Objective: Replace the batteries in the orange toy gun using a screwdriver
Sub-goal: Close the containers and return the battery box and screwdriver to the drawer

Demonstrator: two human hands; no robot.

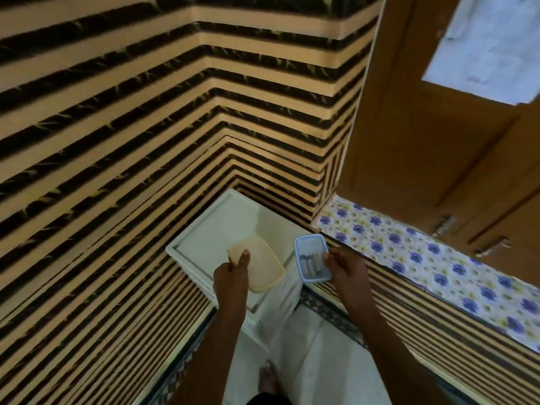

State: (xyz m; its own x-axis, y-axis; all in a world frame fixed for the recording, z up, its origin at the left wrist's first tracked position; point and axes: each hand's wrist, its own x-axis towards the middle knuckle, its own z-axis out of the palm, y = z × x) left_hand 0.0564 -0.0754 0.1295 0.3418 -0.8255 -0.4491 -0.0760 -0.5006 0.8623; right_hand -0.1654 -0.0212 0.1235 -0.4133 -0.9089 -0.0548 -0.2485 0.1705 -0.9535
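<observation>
My left hand (230, 273) grips a cream plastic lid (263, 267) by its near-left edge, together with a thin dark rod that may be the screwdriver (230, 258). In my right hand (342, 266) is a small blue-rimmed clear box (312, 258), held by its right side above the corner of a white cabinet (204, 238). Several batteries (312, 266) lie inside the box. No orange toy gun is in view.
The white cabinet stands in a corner of striped black-and-tan tiled walls. A ledge with a blue flowered cover (438, 264) runs to the right below a brown wooden window frame (423, 141). The pale floor and my foot (267, 378) are below.
</observation>
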